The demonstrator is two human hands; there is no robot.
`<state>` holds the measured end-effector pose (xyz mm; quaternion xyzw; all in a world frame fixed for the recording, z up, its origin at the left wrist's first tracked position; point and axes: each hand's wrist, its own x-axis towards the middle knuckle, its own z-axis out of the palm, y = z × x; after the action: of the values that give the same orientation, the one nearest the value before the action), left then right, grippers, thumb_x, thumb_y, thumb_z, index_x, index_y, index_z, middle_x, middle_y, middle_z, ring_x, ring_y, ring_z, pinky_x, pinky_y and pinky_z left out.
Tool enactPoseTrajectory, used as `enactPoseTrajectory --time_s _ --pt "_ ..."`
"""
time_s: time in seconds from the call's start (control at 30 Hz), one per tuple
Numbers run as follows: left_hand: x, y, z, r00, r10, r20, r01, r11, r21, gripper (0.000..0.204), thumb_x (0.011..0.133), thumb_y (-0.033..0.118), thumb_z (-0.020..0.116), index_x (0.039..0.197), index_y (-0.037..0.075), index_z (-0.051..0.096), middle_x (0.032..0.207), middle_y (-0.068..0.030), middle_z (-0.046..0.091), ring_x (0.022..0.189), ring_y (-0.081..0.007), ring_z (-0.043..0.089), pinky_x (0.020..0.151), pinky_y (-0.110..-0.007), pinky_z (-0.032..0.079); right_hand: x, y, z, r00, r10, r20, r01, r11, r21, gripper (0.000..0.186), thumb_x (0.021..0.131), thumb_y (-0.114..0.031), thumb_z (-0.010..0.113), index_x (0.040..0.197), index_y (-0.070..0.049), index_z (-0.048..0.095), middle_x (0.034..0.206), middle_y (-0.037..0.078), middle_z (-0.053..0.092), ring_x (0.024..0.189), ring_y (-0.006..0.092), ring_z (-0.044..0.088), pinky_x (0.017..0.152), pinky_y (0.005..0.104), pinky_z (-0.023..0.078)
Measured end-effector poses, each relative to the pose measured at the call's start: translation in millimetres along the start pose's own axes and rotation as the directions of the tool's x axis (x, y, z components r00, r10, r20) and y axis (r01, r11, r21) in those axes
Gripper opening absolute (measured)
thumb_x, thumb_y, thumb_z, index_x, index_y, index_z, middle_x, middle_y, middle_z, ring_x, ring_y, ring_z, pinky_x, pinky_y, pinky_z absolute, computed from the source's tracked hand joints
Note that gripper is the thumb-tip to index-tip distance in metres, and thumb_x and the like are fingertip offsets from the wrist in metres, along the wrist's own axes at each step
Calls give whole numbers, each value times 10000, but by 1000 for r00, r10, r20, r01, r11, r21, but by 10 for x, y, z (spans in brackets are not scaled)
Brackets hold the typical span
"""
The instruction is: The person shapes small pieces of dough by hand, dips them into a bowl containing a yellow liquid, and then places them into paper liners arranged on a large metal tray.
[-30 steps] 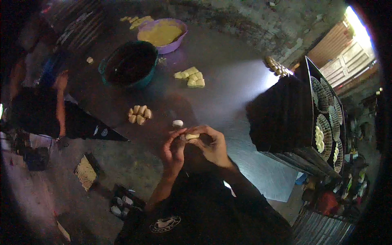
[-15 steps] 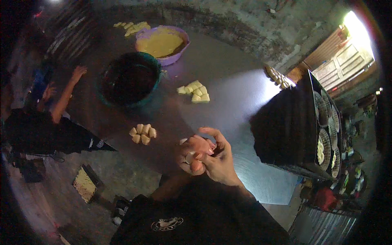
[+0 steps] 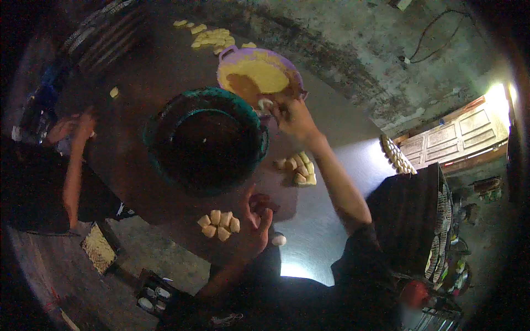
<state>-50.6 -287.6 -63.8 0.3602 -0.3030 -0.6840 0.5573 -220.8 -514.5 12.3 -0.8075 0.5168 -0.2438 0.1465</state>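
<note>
My right hand (image 3: 300, 122) reaches forward to the near rim of a purple basin (image 3: 302, 92) of yellow, crumbly filling. Its fingers are bent together at a small whitish piece (image 3: 265, 103), too blurred to name. My left hand (image 3: 257, 223) is over the table near my body, thumb and fingers apart, holding nothing I can see. Beside its wrist, near the table's edge, lies a round white dough piece (image 3: 279, 239). Left of that hand is a cluster of dough pieces (image 3: 220, 224). More pale dough pieces (image 3: 301, 169) lie beneath my right forearm.
A large dark green basin (image 3: 259, 124) stands between my hands and the far left. Another person's hands (image 3: 83, 127) work at the left. Shaped yellow pieces (image 3: 214, 38) lie at the back. A dark rack (image 3: 406, 209) with fluted tins stands at the right.
My hands were together in front of me around a dough piece. They have parted: the right has moved forward to the purple basin, the left stays near my body with its fingers spread. The view has shifted.
</note>
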Motion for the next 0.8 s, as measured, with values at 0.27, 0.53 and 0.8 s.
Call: enactPoseTrajectory --time_s 0.27,0.53,0.8 --pt "-43 108 -208 995 -96 19 91 978 188 359 996 115 580 1341 45 513 1026 -41 600 971 -138 567 910 -304 463 508 817 498 989 -130 70 145 945 -295 409 1030 -355 468 1372 -140 537 1149 112 694 1025 276 657 853 395 521" --pt "-88 201 32 987 132 86 -152 939 308 449 1034 217 532 1432 25 450 1086 -51 600 923 -134 566 856 -284 472 -528 174 19 973 203 110 -224 716 661 326 1022 -184 520 1325 -63 531 1173 58 649 1049 168 629 898 345 525" --pt "-529 110 571 915 -327 236 390 865 -315 477 1073 325 424 1403 -19 433 1341 -123 528 1209 -219 544 988 -336 483 -2581 -1026 -413 950 310 23 -108 261 959 376 994 -102 605 1348 -40 496 1109 114 706 940 147 678 833 300 560"
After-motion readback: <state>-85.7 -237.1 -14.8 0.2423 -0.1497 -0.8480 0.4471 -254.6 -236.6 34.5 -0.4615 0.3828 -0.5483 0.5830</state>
